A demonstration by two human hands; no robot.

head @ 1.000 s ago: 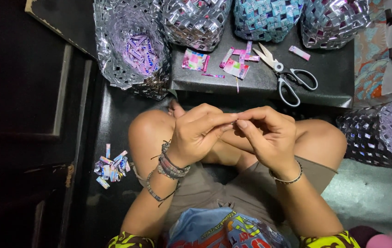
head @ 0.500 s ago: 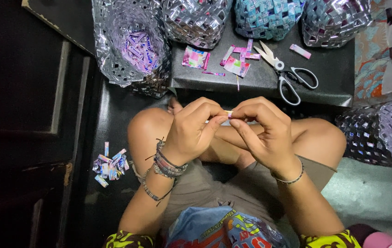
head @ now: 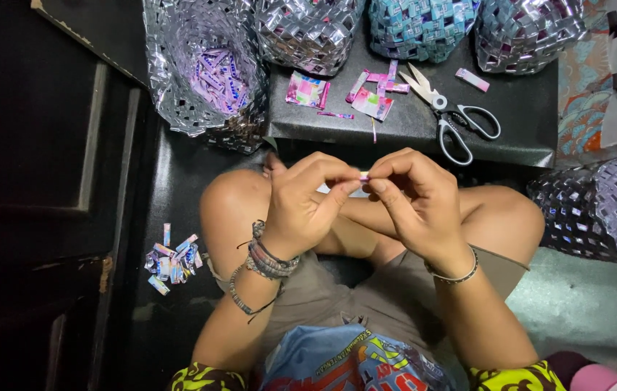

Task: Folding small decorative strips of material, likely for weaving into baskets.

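Observation:
My left hand (head: 307,203) and my right hand (head: 417,199) meet above my crossed legs, fingertips pinched together on a small folded wrapper strip (head: 364,176). Only a pinkish sliver of the strip shows between the thumbs and forefingers. Several bracelets circle my left wrist and one thin one my right. Past the hands, on a dark board (head: 518,116), lie scissors (head: 449,116) and cut pink wrapper pieces (head: 372,98).
An open woven silver basket (head: 203,72) holding purple strips stands at the back left. More woven foil baskets (head: 308,29) line the back, and another (head: 598,206) sits at the right. A small pile of folded strips (head: 171,259) lies on the floor at my left.
Both hands have lifted slightly and drawn their fingertips tighter on the strip; the fingers have shifted along it. Nothing else has moved.

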